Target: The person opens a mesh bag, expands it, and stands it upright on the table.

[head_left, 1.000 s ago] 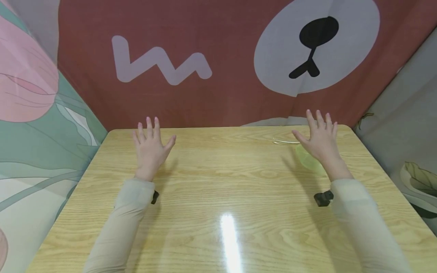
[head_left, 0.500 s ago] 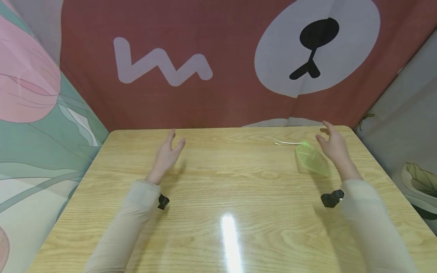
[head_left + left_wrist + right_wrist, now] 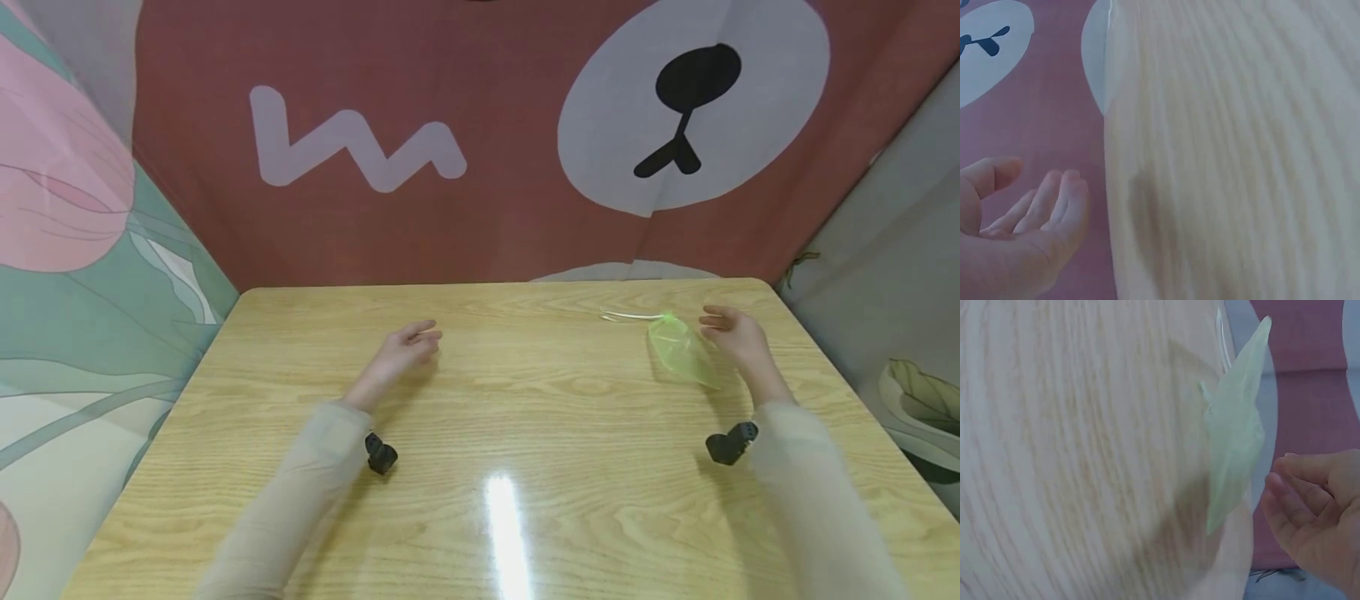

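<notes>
A sheer yellow-green pouch-like piece [image 3: 682, 350] with a thin white cord [image 3: 630, 316] lies at the back right of the table. My right hand [image 3: 738, 337] hovers just to its right, fingers bent loosely and the thumb near the fingertips. In the right wrist view a narrow gap separates the fingertips from the pouch-like piece [image 3: 1235, 431], whose edge stands up from the surface. Over the left middle of the table, my left hand [image 3: 405, 350] is held in the air with relaxed, slightly bent fingers and nothing in them.
The wood-grain table [image 3: 525, 400] ends at a reddish curtain [image 3: 420, 225] with a printed animal face. Fabric hangs on the left and right sides too. Black wrist cameras [image 3: 381, 454] sit below the sleeves. A bright light reflection lies near the table's front middle.
Both hands have come down from raised, spread fingers. The left hand has moved right and turned inward. The right hand has shifted slightly right and bent its fingers beside the pouch-like piece.
</notes>
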Motion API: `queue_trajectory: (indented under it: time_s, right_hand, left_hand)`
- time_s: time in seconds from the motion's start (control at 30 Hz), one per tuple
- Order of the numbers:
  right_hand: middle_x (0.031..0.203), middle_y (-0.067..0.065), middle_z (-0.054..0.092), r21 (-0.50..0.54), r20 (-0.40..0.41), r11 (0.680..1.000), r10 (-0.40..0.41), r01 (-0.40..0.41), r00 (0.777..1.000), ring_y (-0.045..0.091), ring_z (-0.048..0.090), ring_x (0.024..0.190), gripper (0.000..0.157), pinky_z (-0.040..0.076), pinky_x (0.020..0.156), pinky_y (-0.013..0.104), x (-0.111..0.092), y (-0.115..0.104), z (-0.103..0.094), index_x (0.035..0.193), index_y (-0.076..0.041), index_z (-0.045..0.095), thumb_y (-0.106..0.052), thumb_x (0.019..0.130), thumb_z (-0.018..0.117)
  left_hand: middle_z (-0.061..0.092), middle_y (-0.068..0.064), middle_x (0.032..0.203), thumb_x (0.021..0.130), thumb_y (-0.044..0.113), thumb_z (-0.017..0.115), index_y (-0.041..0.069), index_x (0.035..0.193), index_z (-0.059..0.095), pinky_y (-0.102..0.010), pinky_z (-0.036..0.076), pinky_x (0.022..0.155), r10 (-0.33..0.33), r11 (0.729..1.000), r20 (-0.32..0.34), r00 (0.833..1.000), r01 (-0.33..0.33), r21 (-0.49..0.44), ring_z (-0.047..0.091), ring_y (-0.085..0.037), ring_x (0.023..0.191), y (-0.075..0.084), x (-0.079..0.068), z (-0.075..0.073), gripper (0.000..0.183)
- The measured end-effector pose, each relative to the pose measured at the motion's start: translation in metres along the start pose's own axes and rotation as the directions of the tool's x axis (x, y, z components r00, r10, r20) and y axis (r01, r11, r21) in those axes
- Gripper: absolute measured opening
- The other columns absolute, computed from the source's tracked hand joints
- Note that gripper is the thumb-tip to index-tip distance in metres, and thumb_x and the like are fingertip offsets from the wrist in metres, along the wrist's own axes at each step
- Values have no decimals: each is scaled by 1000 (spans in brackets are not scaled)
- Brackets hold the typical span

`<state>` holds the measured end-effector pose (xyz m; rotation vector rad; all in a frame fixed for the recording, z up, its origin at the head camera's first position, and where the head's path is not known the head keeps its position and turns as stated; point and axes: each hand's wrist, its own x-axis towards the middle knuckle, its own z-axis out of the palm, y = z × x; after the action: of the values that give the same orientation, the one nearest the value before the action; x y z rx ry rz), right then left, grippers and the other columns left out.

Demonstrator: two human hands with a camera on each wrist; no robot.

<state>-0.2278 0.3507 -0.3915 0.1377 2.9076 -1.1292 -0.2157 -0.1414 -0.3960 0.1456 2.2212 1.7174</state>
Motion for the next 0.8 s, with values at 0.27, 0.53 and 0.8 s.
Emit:
queue_trajectory:
  time_s: [0.27, 0.53, 0.8]
  right_hand:
    - [138, 41, 38, 72, 85, 993, 84, -90, 993, 49, 44, 121, 51, 47, 70, 13, 2, 16, 5, 142, 13, 29, -15, 101, 41]
    - [127, 34, 51, 126, 191, 972, 170, -196, 967, 6, 59, 88, 57, 50, 69, 13, 4, 26, 8, 144, 13, 25, -22, 102, 40]
    - [76, -28, 51, 311, 259, 914, 185, -263, 948, -14, 55, 72, 67, 54, 70, 11, 4, 25, 10, 145, 16, 18, -27, 101, 44]
  left_hand:
    - [41, -19, 149, 99, 10, 47, 4, 149, 28, -44, 40, 112, -83, 983, 107, 991, 99, -153, 46, -35, 133, -6, 6, 16, 54]
    - [40, -20, 148, 100, 11, 46, 2, 148, 29, -42, 37, 114, -130, 962, 160, 979, 164, -220, 44, -35, 134, -8, 12, 32, 52]
    - [47, -17, 145, 98, 16, 53, 4, 146, 35, -39, 39, 113, -165, 945, 174, 971, 206, -253, 47, -30, 133, -8, 17, 45, 53]
